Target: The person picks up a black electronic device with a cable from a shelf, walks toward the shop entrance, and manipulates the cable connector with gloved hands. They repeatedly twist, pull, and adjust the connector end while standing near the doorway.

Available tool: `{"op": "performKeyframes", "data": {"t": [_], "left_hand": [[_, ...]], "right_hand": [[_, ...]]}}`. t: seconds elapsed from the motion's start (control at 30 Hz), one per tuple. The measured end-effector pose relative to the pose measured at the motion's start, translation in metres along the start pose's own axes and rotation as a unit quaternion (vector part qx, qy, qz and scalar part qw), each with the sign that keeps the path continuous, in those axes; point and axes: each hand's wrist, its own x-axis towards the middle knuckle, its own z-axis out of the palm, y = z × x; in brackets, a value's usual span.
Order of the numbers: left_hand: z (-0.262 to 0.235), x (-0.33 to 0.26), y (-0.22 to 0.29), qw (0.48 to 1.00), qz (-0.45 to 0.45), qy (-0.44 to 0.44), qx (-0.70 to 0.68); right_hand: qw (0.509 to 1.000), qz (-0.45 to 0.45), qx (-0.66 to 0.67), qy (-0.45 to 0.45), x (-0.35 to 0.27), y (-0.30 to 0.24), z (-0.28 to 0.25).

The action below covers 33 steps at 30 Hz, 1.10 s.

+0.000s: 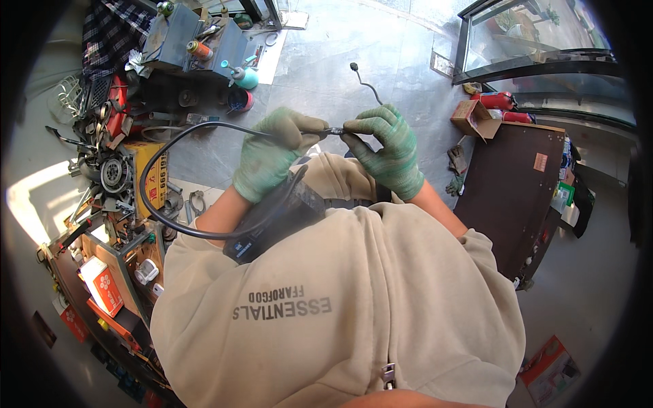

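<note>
My left hand point(266, 155) and my right hand point(388, 148), both in green work gloves, pinch a black cable from either side in front of my body. Between the fingertips shows a short dark section point(334, 131) with small pale marks, perhaps a connector; I cannot tell whether it is one piece or two. On the left, the thick black cable point(145, 183) swings out in a wide loop and comes back towards a black box point(289, 221) at my lap. Past my right hand a thinner lead point(369, 88) sticks up, ending in a small black plug point(354, 66).
To the left lie metal parts point(115, 173) and a yellow box point(148, 170). A grey cabinet point(166, 37), a teal spray bottle point(243, 76) and a pink-rimmed bucket point(240, 100) stand ahead left. At right are a brown table point(507, 183), an opened carton point(474, 119) and red extinguishers point(493, 100).
</note>
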Motion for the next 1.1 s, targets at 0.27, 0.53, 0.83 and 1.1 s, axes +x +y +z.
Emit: {"op": "performKeyframes", "data": {"t": [0.27,0.53,0.83,1.1], "left_hand": [[0.022,0.091,-0.011,0.999,0.025,0.026,0.034],[0.075,0.184,0.001,0.983,-0.062,0.092,-0.147],[0.115,0.259,0.003,0.952,-0.189,0.066,-0.233],[0.112,0.324,-0.006,0.940,-0.205,0.068,-0.264]], "right_hand": [[0.983,0.104,0.127,-0.081,0.064,0.077,-0.028],[0.874,0.293,0.325,-0.211,0.125,0.152,-0.091],[0.811,0.370,0.375,-0.253,0.175,0.203,-0.144],[0.617,0.508,0.547,-0.247,0.220,0.238,-0.152]]}}
